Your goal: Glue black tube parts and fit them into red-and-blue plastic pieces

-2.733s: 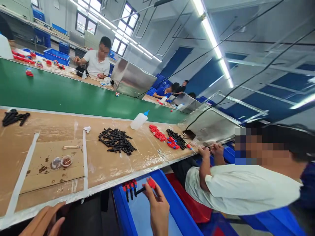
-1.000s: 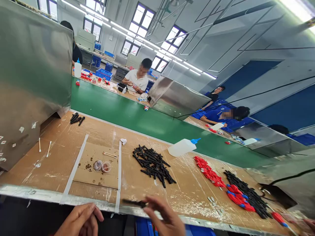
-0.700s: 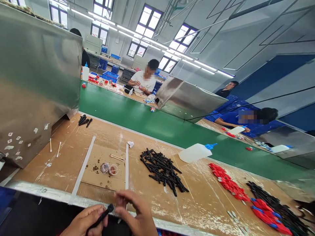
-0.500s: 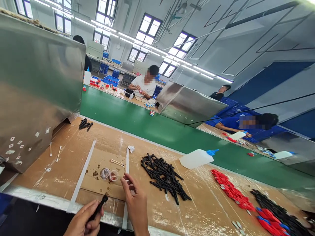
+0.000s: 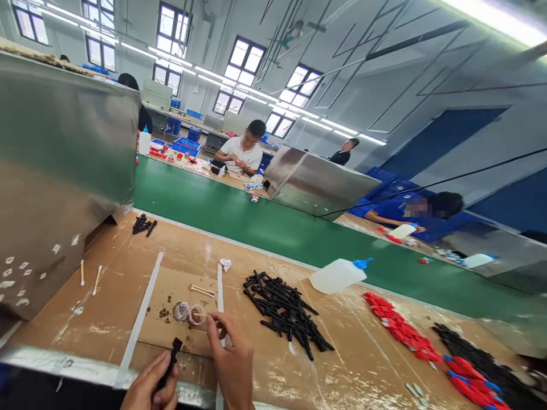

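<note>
My left hand (image 5: pixel 151 382) is closed around a slim black plastic stick-like part (image 5: pixel 171 360), its head end pointing up and away from me. In my right hand (image 5: pixel 233 350), thumb and forefinger pinch a thin cotton swab (image 5: pixel 202 315). The swab's far end reaches into a small round cup (image 5: pixel 197 322) of reddish-brown contents, and its tip is hard to see there. Touching the cup on the left is a clear round lid or second cup (image 5: pixel 181 311). Both stand on a stained cardboard sheet (image 5: pixel 158 330), with more swabs (image 5: pixel 201 290) lying behind them.
A pile of black parts (image 5: pixel 284 307) lies right of my right hand. Behind it, a white bottle with a blue tip (image 5: pixel 339 276) rests on its side. Red parts (image 5: pixel 401 327) lie farther right. A green belt (image 5: pixel 239 222) runs beyond, with co-workers across it. A metal panel (image 5: pixel 64 171) stands left.
My right hand has moved slightly left, bringing the swab farther over the cup. The black part in my left hand has tilted more upright. The head view has shifted a little.
</note>
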The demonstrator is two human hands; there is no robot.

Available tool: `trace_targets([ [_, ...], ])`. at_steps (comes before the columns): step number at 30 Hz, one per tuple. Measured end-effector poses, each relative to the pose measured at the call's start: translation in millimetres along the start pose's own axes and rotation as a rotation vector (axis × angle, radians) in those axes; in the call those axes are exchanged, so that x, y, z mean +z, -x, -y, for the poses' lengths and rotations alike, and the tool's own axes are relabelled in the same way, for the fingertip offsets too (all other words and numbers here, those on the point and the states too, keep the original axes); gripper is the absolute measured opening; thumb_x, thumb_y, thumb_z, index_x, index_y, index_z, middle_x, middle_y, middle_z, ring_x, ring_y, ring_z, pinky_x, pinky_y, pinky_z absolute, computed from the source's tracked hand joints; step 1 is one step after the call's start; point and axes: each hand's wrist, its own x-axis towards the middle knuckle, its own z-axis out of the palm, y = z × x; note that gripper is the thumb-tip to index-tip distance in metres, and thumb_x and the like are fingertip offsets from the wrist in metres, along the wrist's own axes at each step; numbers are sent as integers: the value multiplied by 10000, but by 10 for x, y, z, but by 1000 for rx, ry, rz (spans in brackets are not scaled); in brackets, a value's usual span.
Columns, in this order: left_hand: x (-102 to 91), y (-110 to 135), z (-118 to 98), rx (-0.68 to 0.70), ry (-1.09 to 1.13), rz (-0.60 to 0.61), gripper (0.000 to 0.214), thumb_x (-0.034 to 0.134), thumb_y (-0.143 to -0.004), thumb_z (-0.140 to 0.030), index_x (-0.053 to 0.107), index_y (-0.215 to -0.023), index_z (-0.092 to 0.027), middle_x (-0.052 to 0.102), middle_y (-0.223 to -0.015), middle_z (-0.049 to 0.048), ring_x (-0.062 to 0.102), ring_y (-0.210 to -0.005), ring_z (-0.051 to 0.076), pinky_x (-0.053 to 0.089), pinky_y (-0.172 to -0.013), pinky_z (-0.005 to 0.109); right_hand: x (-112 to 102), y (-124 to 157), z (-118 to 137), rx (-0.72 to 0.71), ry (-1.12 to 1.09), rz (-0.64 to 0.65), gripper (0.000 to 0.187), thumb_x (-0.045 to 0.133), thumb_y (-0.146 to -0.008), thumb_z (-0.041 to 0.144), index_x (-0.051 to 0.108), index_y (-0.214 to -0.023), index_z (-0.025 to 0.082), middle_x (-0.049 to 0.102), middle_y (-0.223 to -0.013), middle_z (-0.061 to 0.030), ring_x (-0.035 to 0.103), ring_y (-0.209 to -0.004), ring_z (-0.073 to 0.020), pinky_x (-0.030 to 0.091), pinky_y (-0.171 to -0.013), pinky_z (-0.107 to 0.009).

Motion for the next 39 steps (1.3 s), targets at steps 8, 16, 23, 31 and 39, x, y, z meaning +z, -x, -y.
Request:
trace_targets([
  [8,114,89,-109,-58,-7,78,605,793,-573,-688,546,-776,-175,302,-423,-135,170,-301,8,43,-361,176,-20,39,-38,120,-65,-52,225,620,-891,392,705,-902,185,719,-800,-17,677,-692,-155,514,-682,-224],
  [16,127,94,-105,-91,34,52,566,776,-606,-675,531,-789,-198,302,-428,-131,135,-296,16,32,-333,181,-27,229,-52,298,-183,-122,304,675,-824,458,724,-881,163,738,-853,-65,692,-737,-198,555,-714,-259],
  [23,173,95,-119,-103,44,3,610,804,-527,-687,530,-759,-194,296,-400,-138,128,-274,5,25,-314,173,37,375,140,95,-237,-124,78,673,-850,277,704,-840,206,699,-778,-14,653,-681,-144,528,-669,-213],
  [31,205,111,-137,-103,36,-7,632,811,-499,-697,530,-746,-188,301,-384,-140,152,-262,2,33,-308,169,146,374,262,89,-284,-96,66,657,-870,256,690,-824,222,664,-743,10,623,-676,-130,489,-694,-218],
  [39,192,104,-108,-88,15,-18,637,799,-507,-711,524,-747,-189,302,-396,-137,165,-265,6,26,-317,175,140,381,298,81,-251,-73,91,648,-880,272,685,-819,214,658,-742,1,609,-670,-141,467,-682,-239],
])
